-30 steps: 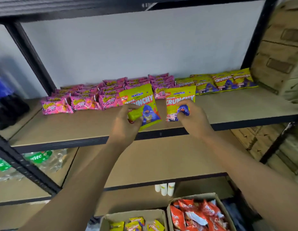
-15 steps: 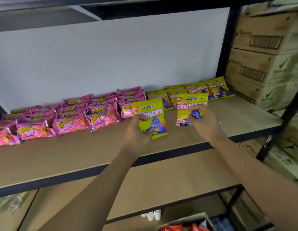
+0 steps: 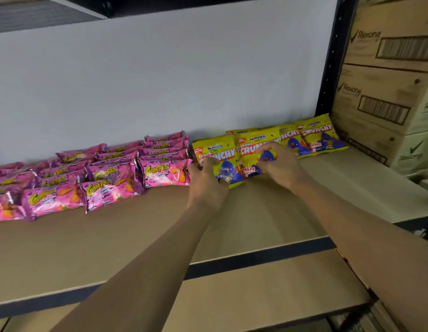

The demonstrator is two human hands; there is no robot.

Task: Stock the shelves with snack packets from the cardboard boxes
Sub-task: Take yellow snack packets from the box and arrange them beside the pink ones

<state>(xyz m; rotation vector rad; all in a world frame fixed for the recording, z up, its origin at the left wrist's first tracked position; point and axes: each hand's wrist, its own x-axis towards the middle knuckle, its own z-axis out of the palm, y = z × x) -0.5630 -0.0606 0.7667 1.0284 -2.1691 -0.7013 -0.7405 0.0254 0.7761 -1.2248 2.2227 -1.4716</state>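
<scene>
While my left hand point(image 3: 205, 185) pinches the left packet point(image 3: 219, 155) and my right hand point(image 3: 280, 166) the right packet point(image 3: 252, 146), tops toward the back edge of the shelf point(image 3: 136, 236), the yellow row point(image 3: 320, 137) lies beyond my right.

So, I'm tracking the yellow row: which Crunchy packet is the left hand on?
The leftmost yellow packet, next to the pink packets; the left hand grips its lower part. The right hand holds the neighbouring packet.

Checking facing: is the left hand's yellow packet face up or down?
Face up: yellow packet shows its CRUNCHY print above the left hand gripping it.
</scene>
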